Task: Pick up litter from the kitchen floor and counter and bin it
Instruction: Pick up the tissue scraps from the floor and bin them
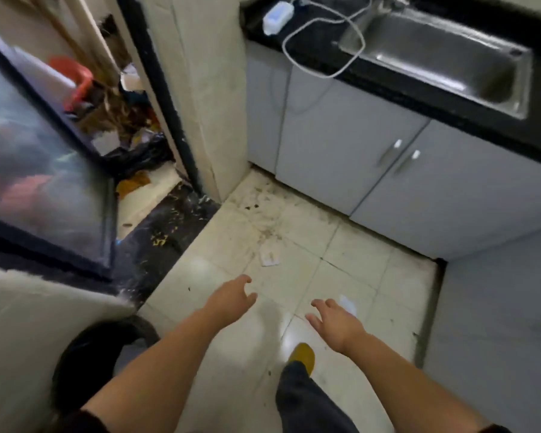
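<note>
— What sort of place is this?

— A small home kitchen. A rectangular stainless-steel sink (444, 57) is set into a black stone countertop (450, 110), with pale grey cupboard doors (334, 142) and their slim metal handles (388, 153) below.

— Anything else domestic?

— A cream tiled floor (341, 254), stained and crumb-strewn near the cupboards, and a white plastic device with a looping white cable (322, 48) lying on the counter. Through a dark-framed doorway (166, 98) at the left, a cluttered side space holds a heap of household odds and ends (116, 101).

dim, soft | glare on floor (247, 348) | motion-blurred | edges warped
</note>
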